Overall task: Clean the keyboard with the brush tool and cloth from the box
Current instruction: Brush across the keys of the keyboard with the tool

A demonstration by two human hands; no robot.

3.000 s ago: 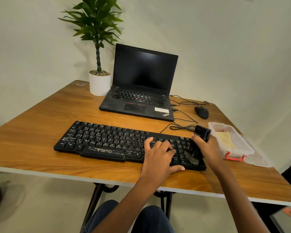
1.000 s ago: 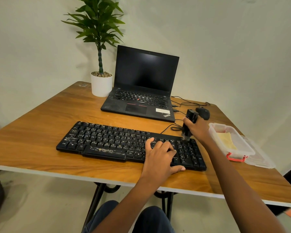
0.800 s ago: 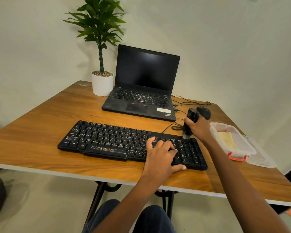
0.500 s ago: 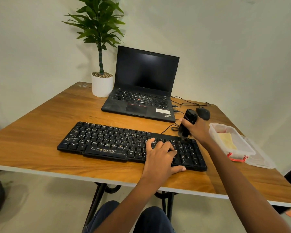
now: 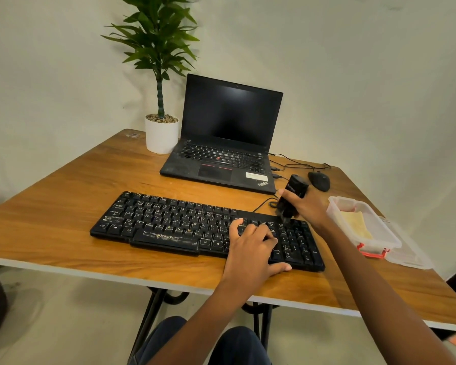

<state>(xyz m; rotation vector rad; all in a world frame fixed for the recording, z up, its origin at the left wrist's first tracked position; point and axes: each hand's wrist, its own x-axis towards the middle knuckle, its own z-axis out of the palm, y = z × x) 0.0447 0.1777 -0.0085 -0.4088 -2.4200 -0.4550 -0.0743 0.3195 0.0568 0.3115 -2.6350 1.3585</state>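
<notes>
A black keyboard (image 5: 169, 222) lies across the near part of the wooden table (image 5: 63, 196). My left hand (image 5: 250, 246) rests flat on its right-hand keys with fingers spread. My right hand (image 5: 307, 208) grips a black brush tool (image 5: 291, 198), tilted with its bristles down at the keyboard's far right edge, above the number pad. A clear plastic box (image 5: 363, 222) with a red clasp stands at the right, and a yellow cloth (image 5: 357, 225) lies inside it.
A black laptop (image 5: 227, 143) stands open behind the keyboard, with a potted plant (image 5: 161, 127) to its left. A black mouse (image 5: 319, 180) and cables lie at the far right. The box lid (image 5: 408, 254) rests beside the box near the table's right edge.
My right hand carried the brush from the keyboard's near right corner to its far right edge, then shifted it slightly left and right there. My left hand stayed put.
</notes>
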